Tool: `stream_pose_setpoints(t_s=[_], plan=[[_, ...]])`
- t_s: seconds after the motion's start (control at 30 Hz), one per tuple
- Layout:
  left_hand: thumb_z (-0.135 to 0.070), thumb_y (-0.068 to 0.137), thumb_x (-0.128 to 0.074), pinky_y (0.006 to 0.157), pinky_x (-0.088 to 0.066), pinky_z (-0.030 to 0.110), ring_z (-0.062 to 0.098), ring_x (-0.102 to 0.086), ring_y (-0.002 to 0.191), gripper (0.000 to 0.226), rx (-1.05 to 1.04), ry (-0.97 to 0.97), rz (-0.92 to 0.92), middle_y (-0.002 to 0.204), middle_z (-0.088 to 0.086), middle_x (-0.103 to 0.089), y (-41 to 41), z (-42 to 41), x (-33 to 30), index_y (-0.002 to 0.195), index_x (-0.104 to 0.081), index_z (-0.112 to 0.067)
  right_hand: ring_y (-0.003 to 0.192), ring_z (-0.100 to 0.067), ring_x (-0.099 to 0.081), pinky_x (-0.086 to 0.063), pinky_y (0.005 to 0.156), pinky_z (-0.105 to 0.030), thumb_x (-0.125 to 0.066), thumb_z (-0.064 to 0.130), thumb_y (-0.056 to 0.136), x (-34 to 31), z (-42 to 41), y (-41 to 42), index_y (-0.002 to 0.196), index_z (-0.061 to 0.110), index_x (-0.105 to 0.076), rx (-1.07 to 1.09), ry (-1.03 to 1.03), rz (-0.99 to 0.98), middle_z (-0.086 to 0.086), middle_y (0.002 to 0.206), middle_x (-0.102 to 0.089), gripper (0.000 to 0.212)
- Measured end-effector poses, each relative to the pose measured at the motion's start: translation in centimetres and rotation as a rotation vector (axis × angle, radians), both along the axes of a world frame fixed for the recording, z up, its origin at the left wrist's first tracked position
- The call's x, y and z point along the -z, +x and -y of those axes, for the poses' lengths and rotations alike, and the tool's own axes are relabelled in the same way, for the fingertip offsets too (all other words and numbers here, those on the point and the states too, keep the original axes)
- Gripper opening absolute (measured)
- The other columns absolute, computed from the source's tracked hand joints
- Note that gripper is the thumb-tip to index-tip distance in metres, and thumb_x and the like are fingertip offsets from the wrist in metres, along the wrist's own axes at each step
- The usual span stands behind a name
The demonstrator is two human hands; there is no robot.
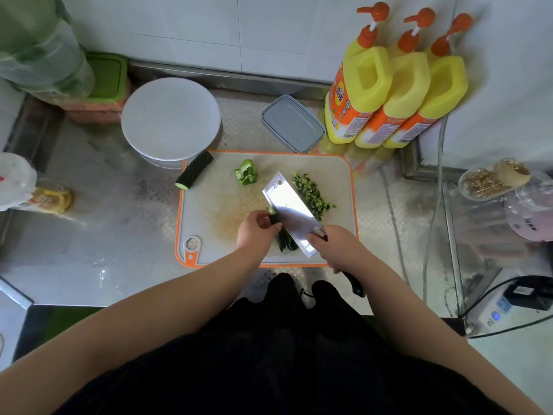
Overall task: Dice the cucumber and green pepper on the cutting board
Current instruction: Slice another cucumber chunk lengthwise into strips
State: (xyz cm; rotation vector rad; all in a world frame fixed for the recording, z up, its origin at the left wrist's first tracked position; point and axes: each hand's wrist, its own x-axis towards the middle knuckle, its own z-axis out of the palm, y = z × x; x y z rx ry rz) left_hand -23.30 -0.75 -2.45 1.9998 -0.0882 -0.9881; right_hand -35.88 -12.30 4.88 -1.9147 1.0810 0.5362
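Curled fingers of the left hand (254,232) pin a bundle of cucumber strips (285,242) on the cutting board (209,205), while the right hand (335,247) grasps the cleaver (288,212) set against them. Dicing is midway: diced cucumber (311,194) lies beyond the blade, a cucumber chunk (194,174) and green pepper (247,172) wait uncut. Next, probably even crosswise chops, fingertips retreating. Behind, a lidded grey box (293,124) hides its contents.

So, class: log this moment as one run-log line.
left hand: holds cucumber strips | right hand: grips cleaver | diced pile: right of blade | green pepper: uncut
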Motion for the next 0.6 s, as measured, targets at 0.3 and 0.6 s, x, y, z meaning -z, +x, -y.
stream_pose_setpoints(t_s=[0.3, 0.6], plan=[[-0.015, 0.087, -0.071, 0.085, -0.057, 0.042, 0.019, -0.067, 0.085, 0.024, -0.190, -0.064, 0.015, 0.095, -0.002, -0.069, 2.4, -1.8, -0.4, 0.109, -0.063, -0.016, 0.044, -0.021, -0.050, -0.045, 0.048, -0.032, -0.043, 0.034, 0.095, 0.4, -1.3, -1.0, 0.073, 0.013, -0.044, 0.195, -0.023, 0.111, -0.007, 0.062, -0.049, 0.030], [-0.021, 0.100, -0.050, 0.087, -0.057, 0.040, 0.017, -0.068, 0.093, 0.016, -0.191, -0.126, -0.027, 0.098, -0.002, -0.070, 0.6, -2.0, -1.0, 0.108, -0.063, -0.019, 0.074, -0.032, -0.059, -0.043, 0.064, -0.034, -0.036, 0.028, 0.100, 1.2, -6.3, 2.7, 0.064, 0.018, -0.036, -0.049, -0.146, 0.104, -0.004, 0.066, -0.049, 0.037]])
